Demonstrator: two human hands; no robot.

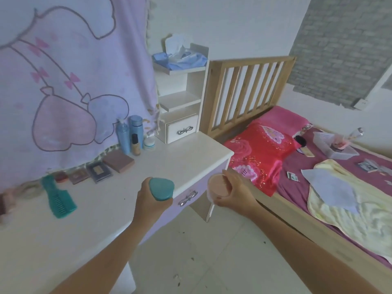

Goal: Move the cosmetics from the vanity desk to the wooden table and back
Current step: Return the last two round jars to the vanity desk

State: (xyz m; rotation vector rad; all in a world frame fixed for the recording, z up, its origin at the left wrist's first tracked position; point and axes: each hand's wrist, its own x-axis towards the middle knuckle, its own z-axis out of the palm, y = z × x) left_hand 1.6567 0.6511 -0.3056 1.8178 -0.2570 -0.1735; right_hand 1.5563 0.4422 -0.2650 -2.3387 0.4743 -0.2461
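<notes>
Two cosmetics were in hand near the lower centre of the frame. The left hand [149, 201] gripped a teal case [161, 188] shaped like a rounded triangle, fingers curled beneath it, above the front edge of the vanity desk [101, 211]. The right hand [231, 194] wrapped around a round pink jar [218, 185], just right of the desk's corner and over the floor, with a red pillow [259, 153] on the bed behind it.

Along the desk's back edge, at centre left, stood two blue bottles [123, 137], a small brown bottle [135, 145] and a white jar [149, 143], with a row of flat compacts [118, 161] running leftward from them. A teal comb [58, 198] lay on the left side of the desktop. A white shelf unit [182, 100] stood at the desk's far end, upper centre.
</notes>
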